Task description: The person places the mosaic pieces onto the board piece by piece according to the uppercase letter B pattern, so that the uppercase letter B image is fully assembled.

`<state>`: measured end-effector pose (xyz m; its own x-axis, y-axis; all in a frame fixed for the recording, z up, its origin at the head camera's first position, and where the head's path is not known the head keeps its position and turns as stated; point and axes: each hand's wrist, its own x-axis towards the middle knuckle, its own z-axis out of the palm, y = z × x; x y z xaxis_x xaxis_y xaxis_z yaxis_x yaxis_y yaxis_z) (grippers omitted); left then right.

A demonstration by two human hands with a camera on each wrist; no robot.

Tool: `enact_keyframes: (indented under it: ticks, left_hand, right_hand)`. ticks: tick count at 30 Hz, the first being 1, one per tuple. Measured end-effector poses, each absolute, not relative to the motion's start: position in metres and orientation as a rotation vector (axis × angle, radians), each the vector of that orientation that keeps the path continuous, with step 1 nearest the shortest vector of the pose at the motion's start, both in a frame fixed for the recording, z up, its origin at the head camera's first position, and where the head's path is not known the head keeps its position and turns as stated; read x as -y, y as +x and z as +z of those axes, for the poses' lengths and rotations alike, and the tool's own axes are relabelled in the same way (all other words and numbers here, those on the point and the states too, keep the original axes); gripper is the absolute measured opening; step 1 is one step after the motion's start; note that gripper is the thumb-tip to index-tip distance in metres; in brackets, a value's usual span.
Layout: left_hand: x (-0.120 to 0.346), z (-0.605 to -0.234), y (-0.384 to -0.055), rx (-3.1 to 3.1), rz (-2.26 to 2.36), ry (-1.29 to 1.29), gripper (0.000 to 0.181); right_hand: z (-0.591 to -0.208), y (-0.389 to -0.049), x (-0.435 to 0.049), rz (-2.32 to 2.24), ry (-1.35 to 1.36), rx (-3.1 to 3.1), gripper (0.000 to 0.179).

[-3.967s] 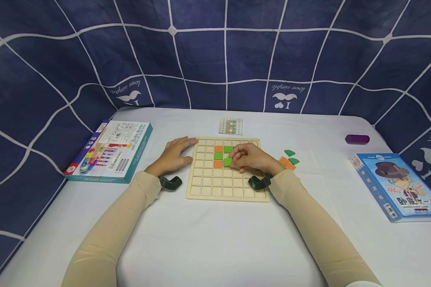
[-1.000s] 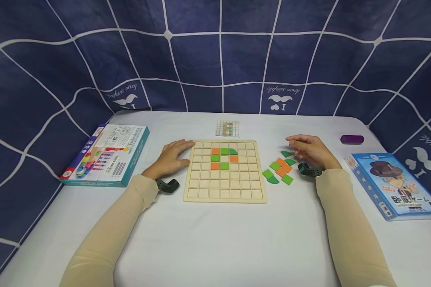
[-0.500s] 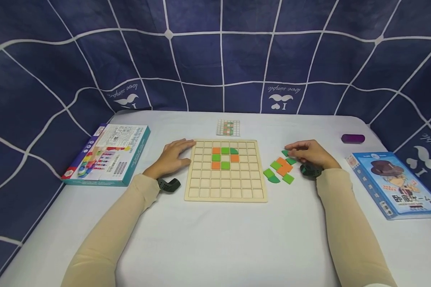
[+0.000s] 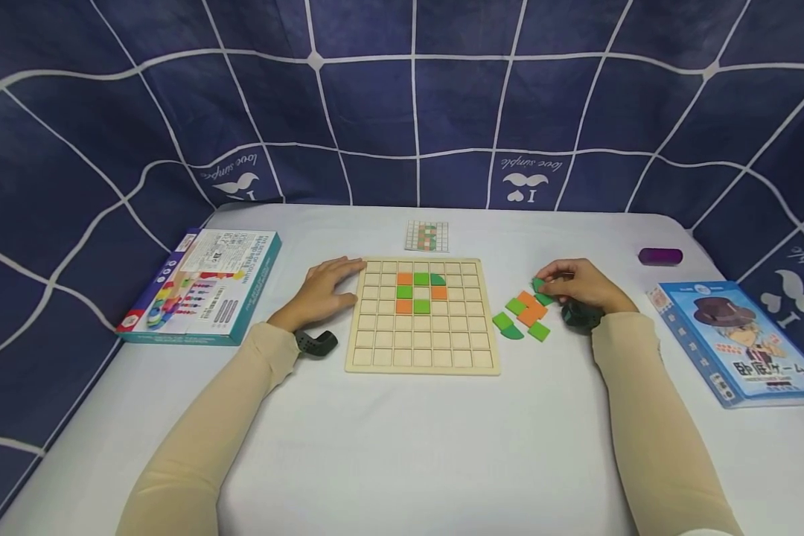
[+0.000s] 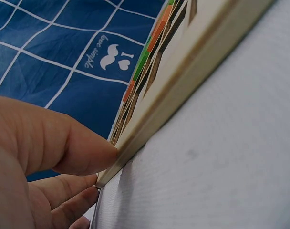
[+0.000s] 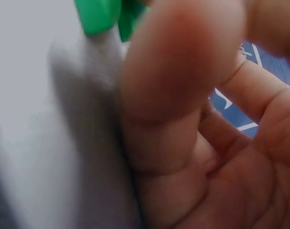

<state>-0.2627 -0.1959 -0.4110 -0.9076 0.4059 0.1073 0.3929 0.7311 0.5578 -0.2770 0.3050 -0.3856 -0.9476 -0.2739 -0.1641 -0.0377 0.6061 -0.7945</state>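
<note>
A square wooden grid board [image 4: 422,350] lies on the white table, with several orange and green tiles [image 4: 421,306] set in its upper middle cells. My left hand [image 4: 318,292] rests at the board's left edge; in the left wrist view its thumb [image 5: 88,152] touches the board's side. Right of the board, my right hand [image 4: 579,285] pinches a dark green quarter-round tile [image 4: 538,284] at the top of a loose pile. The right wrist view shows two green pieces [image 6: 99,16] beyond a large blurred digit; the grip itself is hidden there.
Loose orange tiles [image 4: 531,313], light green tiles [image 4: 539,331] and another quarter-round tile [image 4: 512,333] lie beside the board. Behind it is a small pattern card [image 4: 426,236]. Boxes stand at left [image 4: 201,290] and right [image 4: 744,342]; a purple cylinder-like object [image 4: 660,257] lies far right.
My right hand left the board for the loose pile, then lowered onto the far quarter-round tile, which has shifted slightly right. Several tiles now show on the board. My left hand stays put.
</note>
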Motion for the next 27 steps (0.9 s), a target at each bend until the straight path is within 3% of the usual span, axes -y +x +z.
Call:
enact_keyframes:
  ticks: [6,15,27]
  left_hand:
    - [0.196,-0.41,-0.262,-2.901,0.928,0.668,0.072]
    - [0.195,-0.41,-0.262,-2.894,0.936,0.658,0.072]
    - [0.196,-0.411,-0.262,-2.897,0.937,0.658,0.072]
  right_hand:
    - [-0.386,-0.277,-0.306,-1.344,-0.227,-2.504,0.035]
    - [-0.379,-0.272,-0.297,-1.511,-0.185,-2.398,0.045]
    - [-0.367,-0.271,-0.272,-1.691,-0.149,-2.266,0.033]
